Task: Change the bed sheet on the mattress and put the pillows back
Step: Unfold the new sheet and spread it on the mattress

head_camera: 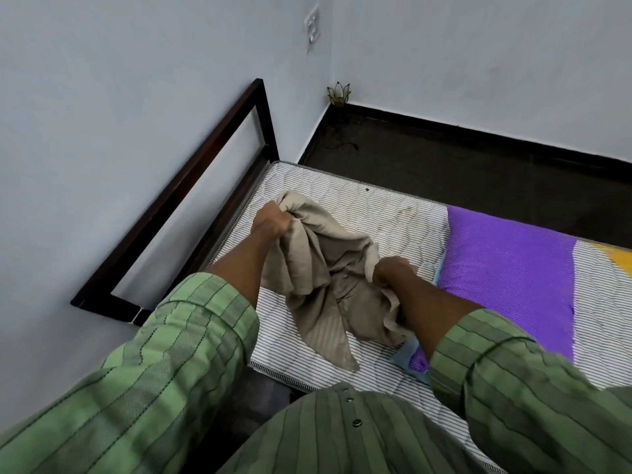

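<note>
A bunched beige sheet (328, 268) hangs over the head end of the bare striped mattress (376, 206). My left hand (272, 222) grips its upper left part in a fist. Lower and to the right, my right hand (391, 271) grips another fold of the same sheet. The cloth sags between both hands and its tip trails on the mattress near the front edge. A purple pillow (506, 275) lies on the mattress just right of my right hand. A yellow item (619, 260) shows at the far right edge.
A dark wooden headboard frame (191, 186) stands against the left wall. Dark floor (444, 159) lies beyond the bed, with a small lotus-shaped holder (338, 94) in the corner and a switch plate (312, 27) on the wall.
</note>
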The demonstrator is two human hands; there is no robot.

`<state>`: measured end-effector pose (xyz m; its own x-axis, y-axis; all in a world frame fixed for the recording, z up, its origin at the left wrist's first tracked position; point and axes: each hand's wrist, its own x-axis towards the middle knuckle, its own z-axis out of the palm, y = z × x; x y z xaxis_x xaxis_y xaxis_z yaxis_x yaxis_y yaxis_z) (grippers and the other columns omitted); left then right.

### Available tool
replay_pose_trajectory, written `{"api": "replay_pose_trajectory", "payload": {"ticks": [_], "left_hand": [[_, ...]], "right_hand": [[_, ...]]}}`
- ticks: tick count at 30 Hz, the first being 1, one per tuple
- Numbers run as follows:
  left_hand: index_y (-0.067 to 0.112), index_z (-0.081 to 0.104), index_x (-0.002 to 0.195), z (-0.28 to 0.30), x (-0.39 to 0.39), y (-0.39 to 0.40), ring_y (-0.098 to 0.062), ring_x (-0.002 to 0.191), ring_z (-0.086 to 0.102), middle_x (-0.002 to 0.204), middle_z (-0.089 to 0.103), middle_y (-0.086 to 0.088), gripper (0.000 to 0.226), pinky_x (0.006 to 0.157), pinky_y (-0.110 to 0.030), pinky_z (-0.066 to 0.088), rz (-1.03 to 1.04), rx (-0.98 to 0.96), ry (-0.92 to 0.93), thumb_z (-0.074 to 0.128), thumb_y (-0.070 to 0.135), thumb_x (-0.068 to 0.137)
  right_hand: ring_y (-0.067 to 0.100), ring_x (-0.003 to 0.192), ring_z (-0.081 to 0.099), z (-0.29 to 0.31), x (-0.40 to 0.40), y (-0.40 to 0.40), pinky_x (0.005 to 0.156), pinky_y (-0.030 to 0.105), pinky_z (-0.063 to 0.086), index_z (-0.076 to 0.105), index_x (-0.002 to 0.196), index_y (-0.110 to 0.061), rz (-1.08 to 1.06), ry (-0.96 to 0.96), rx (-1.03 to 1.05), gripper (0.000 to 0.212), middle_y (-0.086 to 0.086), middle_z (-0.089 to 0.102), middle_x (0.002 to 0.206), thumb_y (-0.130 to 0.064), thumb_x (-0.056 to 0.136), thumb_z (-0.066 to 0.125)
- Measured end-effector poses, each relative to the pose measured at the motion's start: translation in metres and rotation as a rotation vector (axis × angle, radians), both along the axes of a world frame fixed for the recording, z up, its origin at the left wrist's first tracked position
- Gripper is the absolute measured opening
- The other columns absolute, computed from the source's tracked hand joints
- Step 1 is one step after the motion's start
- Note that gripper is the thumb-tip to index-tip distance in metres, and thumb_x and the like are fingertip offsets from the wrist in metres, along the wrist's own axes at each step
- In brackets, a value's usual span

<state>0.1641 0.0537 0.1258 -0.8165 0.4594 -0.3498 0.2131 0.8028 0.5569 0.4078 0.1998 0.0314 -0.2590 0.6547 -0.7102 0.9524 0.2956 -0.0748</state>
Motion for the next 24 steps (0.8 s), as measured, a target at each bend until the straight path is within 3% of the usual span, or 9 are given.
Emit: {"api": "replay_pose_trajectory", "payload": {"ticks": [3, 6, 10, 12, 15, 17, 20, 22, 24], "left_hand": [[0.002, 0.06, 0.124, -0.008, -0.005, 0.001, -0.042, 0.117, 0.062, 0.126, 0.065, -0.022, 0.057, 0.094, -0.044, 0.052, -0.119, -0.042, 0.041, 0.055, 0.034, 0.077], [-0.001, 0.057, 0.127, -0.006, 0.002, 0.002, -0.043, 0.12, 0.059, 0.129, 0.062, -0.023, 0.049, 0.094, -0.044, 0.049, -0.132, -0.05, 0.058, 0.059, 0.027, 0.087], [0.0, 0.058, 0.129, 0.0, 0.015, 0.005, -0.04, 0.119, 0.06, 0.129, 0.063, -0.022, 0.047, 0.093, -0.041, 0.05, -0.075, -0.01, 0.001, 0.058, 0.023, 0.088], [-0.001, 0.064, 0.121, -0.002, 0.016, 0.006, -0.036, 0.108, 0.067, 0.119, 0.069, -0.021, 0.049, 0.087, -0.038, 0.055, -0.099, -0.014, -0.081, 0.06, 0.03, 0.083], [0.0, 0.066, 0.105, -0.001, 0.022, 0.008, -0.025, 0.083, 0.068, 0.097, 0.071, -0.014, 0.043, 0.068, -0.03, 0.053, -0.173, -0.039, -0.203, 0.076, 0.035, 0.083], [0.005, 0.062, 0.102, -0.001, 0.025, 0.009, -0.025, 0.083, 0.067, 0.094, 0.069, -0.013, 0.04, 0.067, -0.028, 0.05, -0.21, -0.062, -0.222, 0.081, 0.034, 0.082], [0.001, 0.066, 0.105, -0.007, 0.029, 0.009, -0.028, 0.088, 0.071, 0.098, 0.071, -0.014, 0.042, 0.075, -0.037, 0.061, -0.242, -0.085, -0.213, 0.079, 0.031, 0.078], [-0.001, 0.068, 0.107, -0.012, 0.032, 0.009, -0.029, 0.088, 0.071, 0.098, 0.072, -0.016, 0.039, 0.08, -0.041, 0.06, -0.264, -0.094, -0.214, 0.075, 0.026, 0.079], [-0.001, 0.07, 0.103, -0.014, 0.036, 0.01, -0.03, 0.088, 0.071, 0.097, 0.072, -0.018, 0.032, 0.075, -0.039, 0.059, -0.278, -0.083, -0.23, 0.071, 0.022, 0.081]], "right_hand": [[0.035, 0.134, 0.041, 0.015, -0.005, -0.008, 0.105, 0.054, 0.023, 0.056, 0.14, -0.013, 0.007, -0.041, 0.243, 0.059, 0.012, 0.053, 0.145, -0.046, 0.1, 0.028], [0.032, 0.134, 0.047, 0.031, -0.01, -0.01, 0.111, 0.054, 0.025, 0.056, 0.136, -0.019, 0.118, -0.011, 0.311, 0.046, 0.008, 0.058, 0.14, -0.039, 0.097, 0.042], [0.038, 0.134, 0.052, 0.021, -0.009, -0.001, 0.112, 0.056, 0.038, 0.054, 0.14, -0.011, 0.061, 0.091, 0.143, 0.068, 0.016, 0.058, 0.142, -0.049, 0.085, 0.044], [0.036, 0.131, 0.055, 0.021, -0.008, -0.007, 0.108, 0.044, 0.046, 0.051, 0.143, -0.002, 0.141, 0.082, 0.012, 0.067, 0.019, 0.057, 0.142, -0.043, 0.091, 0.059], [0.033, 0.137, 0.05, 0.014, -0.006, -0.014, 0.108, 0.036, 0.042, 0.048, 0.148, -0.003, 0.234, 0.033, -0.021, 0.066, 0.018, 0.05, 0.15, -0.044, 0.097, 0.059], [0.033, 0.134, 0.053, 0.011, -0.006, -0.02, 0.102, 0.036, 0.046, 0.05, 0.144, -0.005, 0.181, 0.065, 0.041, 0.067, 0.016, 0.055, 0.146, -0.043, 0.092, 0.064], [0.033, 0.12, 0.063, 0.021, -0.015, -0.024, 0.083, 0.035, 0.046, 0.051, 0.138, -0.006, 0.065, 0.166, 0.066, 0.071, 0.014, 0.066, 0.123, -0.038, 0.078, 0.072], [0.032, 0.113, 0.065, 0.025, -0.024, -0.023, 0.077, 0.035, 0.046, 0.049, 0.139, -0.006, 0.045, 0.184, 0.038, 0.091, 0.009, 0.065, 0.107, -0.044, 0.06, 0.074], [0.032, 0.114, 0.065, 0.023, -0.032, -0.018, 0.078, 0.036, 0.049, 0.039, 0.145, -0.007, 0.036, 0.173, 0.01, 0.11, 0.009, 0.064, 0.111, -0.047, 0.049, 0.075]]}}
